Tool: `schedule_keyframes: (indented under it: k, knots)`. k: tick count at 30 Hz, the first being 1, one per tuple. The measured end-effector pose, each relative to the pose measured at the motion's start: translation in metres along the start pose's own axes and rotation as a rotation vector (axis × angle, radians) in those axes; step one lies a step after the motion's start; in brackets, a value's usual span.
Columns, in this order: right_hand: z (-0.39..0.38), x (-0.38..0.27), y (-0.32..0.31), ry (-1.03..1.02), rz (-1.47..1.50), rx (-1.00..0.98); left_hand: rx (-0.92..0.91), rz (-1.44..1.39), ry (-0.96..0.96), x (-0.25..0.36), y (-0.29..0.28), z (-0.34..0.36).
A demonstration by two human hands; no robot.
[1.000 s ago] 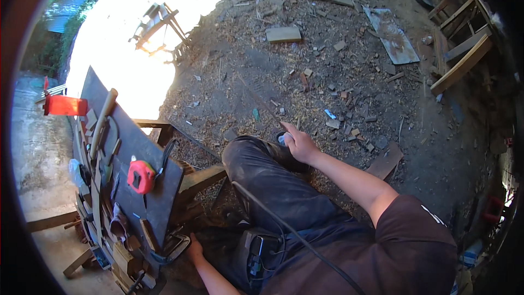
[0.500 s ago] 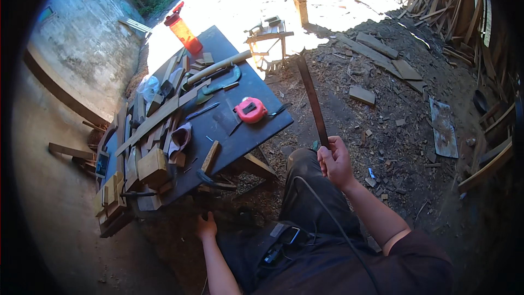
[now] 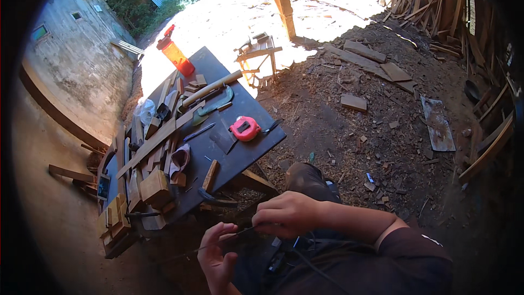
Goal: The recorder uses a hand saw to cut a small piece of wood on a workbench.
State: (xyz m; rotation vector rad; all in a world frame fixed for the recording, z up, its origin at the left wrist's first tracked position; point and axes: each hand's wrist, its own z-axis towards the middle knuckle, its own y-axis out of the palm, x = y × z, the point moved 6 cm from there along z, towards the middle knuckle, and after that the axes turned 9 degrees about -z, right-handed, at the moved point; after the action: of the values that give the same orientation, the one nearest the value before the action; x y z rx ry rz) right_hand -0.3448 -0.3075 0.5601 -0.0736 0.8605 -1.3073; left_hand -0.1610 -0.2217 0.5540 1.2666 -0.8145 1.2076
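Strip (image 3: 243, 231), thin and dark, sits in the head view clamped in the grip of the right hand (image 3: 288, 214). From there it runs leftward across the left hand (image 3: 216, 258), whose grip stands apart, thumb and fingers spread; contact there cannot be told. The surface (image 3: 240, 155) lies beyond both hands.

Woodworking workshop, half open-air: dark-topped bench (image 3: 212, 66) piled with wood pieces (image 3: 164, 140), tape measure (image 3: 245, 129) on it, offcuts (image 3: 353, 102) strewn across dirt floor (image 3: 279, 106), long timber strips (image 3: 428, 5) standing at right, sunlit yard (image 3: 338, 8) just beyond.
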Motion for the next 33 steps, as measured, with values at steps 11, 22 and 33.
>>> schedule_keyframes:
  k: [11,22,33]
  knots:
    - [-0.022,0.017,-0.005,0.163,0.035,-0.142,0.086,-0.012,0.235,0.003,0.001,0.022]
    - [0.010,0.019,0.003,0.144,-0.026,-0.225,0.039,0.146,0.056,-0.022,0.006,0.036]
    - [0.041,0.076,-0.011,0.717,-0.178,-0.076,0.322,0.773,0.293,0.016,-0.066,0.068]
